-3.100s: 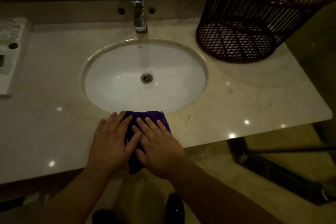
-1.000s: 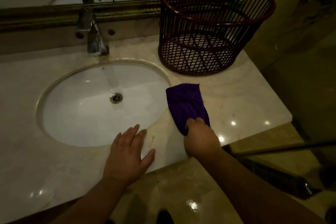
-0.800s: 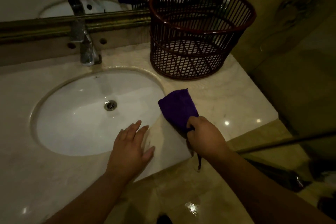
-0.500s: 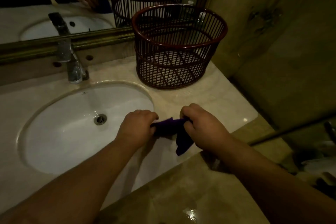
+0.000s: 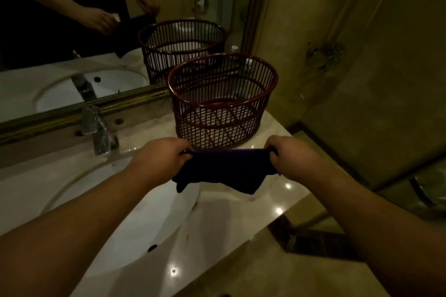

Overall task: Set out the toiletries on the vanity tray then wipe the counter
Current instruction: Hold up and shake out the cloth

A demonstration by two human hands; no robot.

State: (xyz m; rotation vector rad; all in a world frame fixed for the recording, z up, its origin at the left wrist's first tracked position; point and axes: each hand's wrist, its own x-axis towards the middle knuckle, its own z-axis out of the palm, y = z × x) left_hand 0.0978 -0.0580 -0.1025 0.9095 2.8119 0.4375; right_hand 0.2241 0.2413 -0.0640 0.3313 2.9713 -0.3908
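Observation:
A dark purple cloth (image 5: pixel 224 169) hangs stretched in the air above the marble counter (image 5: pixel 241 219), just in front of the basket. My left hand (image 5: pixel 161 155) pinches its left top corner and my right hand (image 5: pixel 289 159) pinches its right top corner. The cloth's lower edge droops over the right rim of the white sink (image 5: pixel 135 229). No vanity tray or toiletries are in view.
An empty dark red slatted basket (image 5: pixel 222 101) stands on the counter's back right corner, close behind the cloth. The chrome tap (image 5: pixel 99 132) rises behind the sink, below a gold-framed mirror (image 5: pixel 72 55). A wall closes the right side; the counter's front edge runs diagonally below my arms.
The cloth went from being wiped flat on the counter by my right hand to being lifted and spread between both hands. My left hand left the counter and took hold of it.

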